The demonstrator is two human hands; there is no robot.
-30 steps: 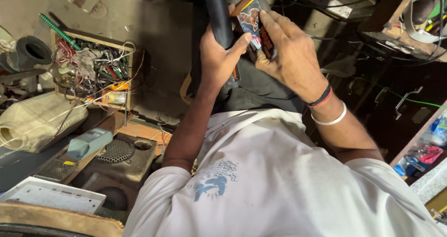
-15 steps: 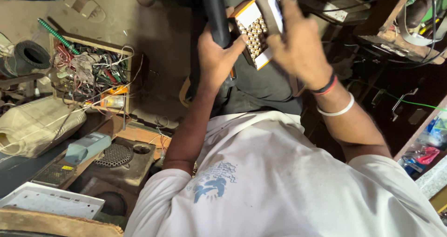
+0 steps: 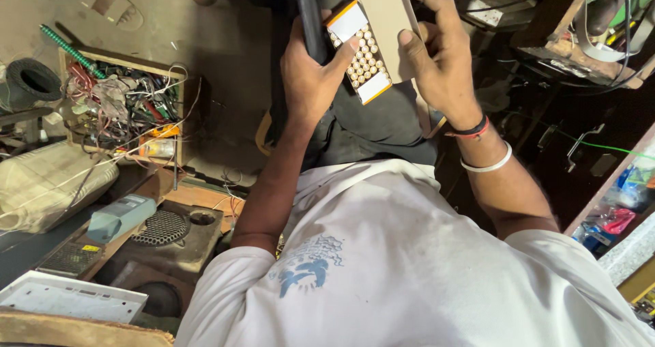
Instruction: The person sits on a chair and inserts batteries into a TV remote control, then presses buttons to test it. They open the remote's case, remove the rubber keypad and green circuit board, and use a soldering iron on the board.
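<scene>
Left hand [image 3: 310, 81] gripped dark tube [image 3: 308, 19], thumb on open tan box [image 3: 372, 36] held up front; right hand [image 3: 440, 53] clasped its lid; kept box level so small round pieces [image 3: 363, 59] stayed put

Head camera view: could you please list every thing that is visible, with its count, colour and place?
open small box: one, tan and white, rows of round pale ends inside, top centre, held in both hands
dark bar: one, black, behind the left hand
wooden tray of tangled wires: one, brown, upper left
perforated metal grille: one, grey, lower left
pale blue block: one, left of the grille
white panel: one, bottom left
left hand: fingers on the box
right hand: holds the box flap
</scene>
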